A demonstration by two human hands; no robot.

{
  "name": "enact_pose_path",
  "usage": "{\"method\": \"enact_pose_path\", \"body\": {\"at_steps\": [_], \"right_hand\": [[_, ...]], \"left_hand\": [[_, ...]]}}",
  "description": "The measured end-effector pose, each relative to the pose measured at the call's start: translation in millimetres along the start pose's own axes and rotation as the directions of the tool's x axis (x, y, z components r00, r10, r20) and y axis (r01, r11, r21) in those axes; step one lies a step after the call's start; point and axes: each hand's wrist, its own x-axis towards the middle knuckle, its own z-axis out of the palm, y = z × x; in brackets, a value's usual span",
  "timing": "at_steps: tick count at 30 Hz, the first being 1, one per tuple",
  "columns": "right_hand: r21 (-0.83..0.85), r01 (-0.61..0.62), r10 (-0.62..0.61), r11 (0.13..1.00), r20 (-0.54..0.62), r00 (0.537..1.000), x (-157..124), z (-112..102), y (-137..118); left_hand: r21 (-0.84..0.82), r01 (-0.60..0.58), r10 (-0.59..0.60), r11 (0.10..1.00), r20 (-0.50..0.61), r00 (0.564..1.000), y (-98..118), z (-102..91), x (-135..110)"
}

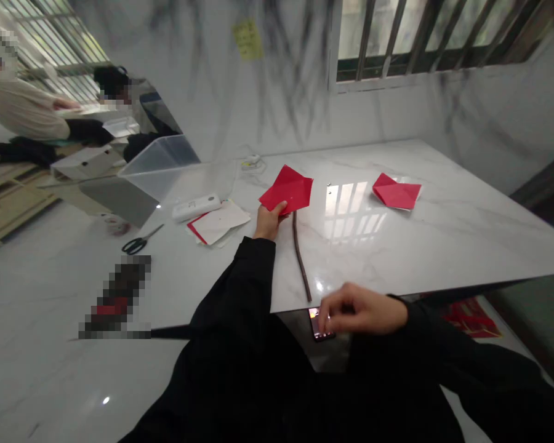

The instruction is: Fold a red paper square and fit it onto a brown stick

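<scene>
Phone (320,326) half hidden under right hand (362,311), left hand (268,221) pinching red paper (287,189)

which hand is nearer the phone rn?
Right. The right hand sits directly over the phone, with its fingers at the screen. The left hand is stretched out well beyond it, gripping the red folded paper.

The bench (466,240) is open right of the stick (300,255) and the held sheet (289,189), up to the far sheet (397,192). Left, a box (161,166), remote (196,207), papers (219,223) and scissors (138,243) crowd the way.
</scene>
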Motion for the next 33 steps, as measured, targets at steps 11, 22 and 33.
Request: {"method": "enact_pose_path", "body": {"at_steps": [11,22,33], "right_hand": [[0.486,0.208,0.132,0.849,-0.576,0.806,95.0,-171.4,39.7],[0.359,0.218,0.038,0.907,-0.587,0.809,107.2,-171.8,56.9],[0.122,0.161,-0.03,0.979,-0.7,0.713,112.4,-164.0,58.0]], "left_hand": [[0.154,-0.136,0.127,0.979,0.063,0.99,-11.0,2.2,-0.3],[0.41,-0.268,0.175,0.872,0.25,0.952,-3.9,6.0,-13.5],[0.011,0.14,-0.139,0.99,0.247,0.959,9.7,2.1,-11.7]]}}
